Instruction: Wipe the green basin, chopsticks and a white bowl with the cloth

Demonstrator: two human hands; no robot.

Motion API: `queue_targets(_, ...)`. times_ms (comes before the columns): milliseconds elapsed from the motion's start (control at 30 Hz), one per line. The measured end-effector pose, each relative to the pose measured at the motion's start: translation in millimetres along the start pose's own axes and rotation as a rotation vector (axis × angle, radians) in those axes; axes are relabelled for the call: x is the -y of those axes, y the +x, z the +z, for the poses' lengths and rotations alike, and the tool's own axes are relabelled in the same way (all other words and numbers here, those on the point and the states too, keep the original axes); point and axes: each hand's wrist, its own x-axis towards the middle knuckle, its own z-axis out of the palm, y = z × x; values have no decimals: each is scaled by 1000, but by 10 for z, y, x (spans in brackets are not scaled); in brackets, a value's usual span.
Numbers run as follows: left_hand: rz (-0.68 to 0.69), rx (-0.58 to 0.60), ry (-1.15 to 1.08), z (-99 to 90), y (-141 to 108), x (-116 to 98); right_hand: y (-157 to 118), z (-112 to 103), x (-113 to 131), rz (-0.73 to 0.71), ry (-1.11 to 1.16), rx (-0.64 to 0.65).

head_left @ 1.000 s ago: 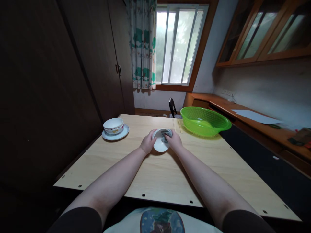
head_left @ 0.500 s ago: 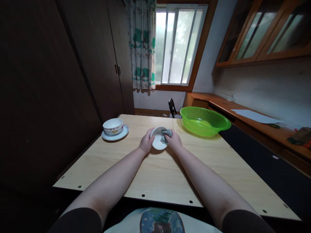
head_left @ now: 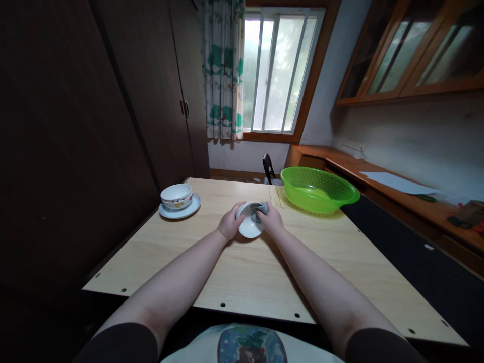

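A white bowl is tilted with its opening toward me, above the middle of the wooden table. My left hand is closed on the bowl's left rim, thumb on the inside edge. Pinched in my right hand is a grey-green cloth, pressed against the bowl's inner right side. My right fingertips are partly hidden by the cloth and the bowl.
At the table's left stand stacked bowls on a pale plate. A large green plastic basin sits at the far right of the table. Beyond it runs a brown desk, and a dark chair is behind the table.
The bowl has shifted slightly right and toward me, and it tilts a little more. My left hand moved along with it. My right hand stays at the bowl's right side with the cloth.
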Motion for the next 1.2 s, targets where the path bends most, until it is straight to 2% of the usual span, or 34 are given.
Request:
queue_targets(500,30,-87,33,-1,-11,-2,-22,-11,34,14,20,6)
queue_targets(700,7,-83,42,-3,-7,0,-20,1,18,17,20,2)
queue_targets(933,-8,-15,17,-1,-1,35,-12,11,3,-5,-14,-9)
queue_targets(1200,2,-72,37,0,-7,41,-10,3,2,7,7,3)
